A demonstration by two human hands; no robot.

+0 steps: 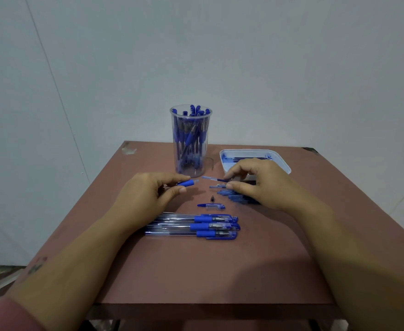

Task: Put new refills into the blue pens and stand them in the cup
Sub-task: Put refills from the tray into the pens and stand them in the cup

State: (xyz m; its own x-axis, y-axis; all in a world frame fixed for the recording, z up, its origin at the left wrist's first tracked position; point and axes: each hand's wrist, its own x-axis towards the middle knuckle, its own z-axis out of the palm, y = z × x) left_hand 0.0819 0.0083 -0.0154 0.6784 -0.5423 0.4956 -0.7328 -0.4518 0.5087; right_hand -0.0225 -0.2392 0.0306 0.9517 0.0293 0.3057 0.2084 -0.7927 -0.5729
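Observation:
My left hand (148, 194) grips an open pen barrel (187, 183) by its blue grip, its mouth pointing right. Just right of it, my right hand (255, 181) pinches a thin refill (214, 179) with its tip aimed at the barrel; a small gap lies between them. Under my right hand is a pile of refills (232, 195). A black pen tip (212, 199) and a blue cap (211, 206) lie on the table between my hands. Three capped blue pens (201, 226) lie side by side nearer me. The clear cup (191, 139) stands behind, holding several blue pens.
The small brown table (208, 266) ends close on every side, with a pale wall behind it. A white tray (280, 161) with dark refills in it sits at the back right, behind my right hand.

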